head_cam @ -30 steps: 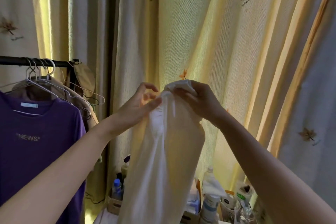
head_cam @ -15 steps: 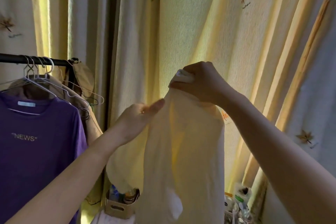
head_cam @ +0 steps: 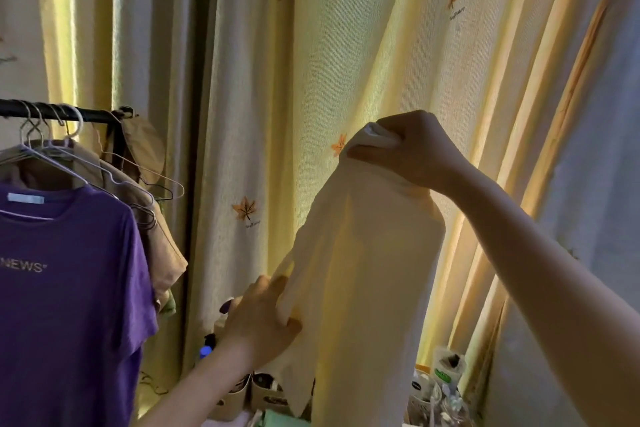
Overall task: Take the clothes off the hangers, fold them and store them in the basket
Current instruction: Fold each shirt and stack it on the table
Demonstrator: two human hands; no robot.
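Note:
A cream garment (head_cam: 367, 274) hangs in the air in front of the curtain. My right hand (head_cam: 412, 149) grips its bunched top edge at chest height. Lower down, my left hand (head_cam: 263, 319) pinches the garment's left edge and pulls it outward. On the left, a purple T-shirt (head_cam: 65, 295) printed "NEWS" hangs on a wire hanger (head_cam: 38, 152) from a black rail (head_cam: 90, 113). A tan garment (head_cam: 152, 229) hangs behind it. No basket is in view.
Bare wire hangers (head_cam: 166, 187) dangle at the rail's right end beside a tan cap (head_cam: 145, 146). Cream curtains (head_cam: 346, 62) with leaf prints fill the background. Bottles, jars and small boxes (head_cam: 440, 388) crowd the surface below the garment.
My left hand has dropped from near the garment's top to its lower left edge and taken hold there. The garment has spread wider. My right hand keeps its grip at the top.

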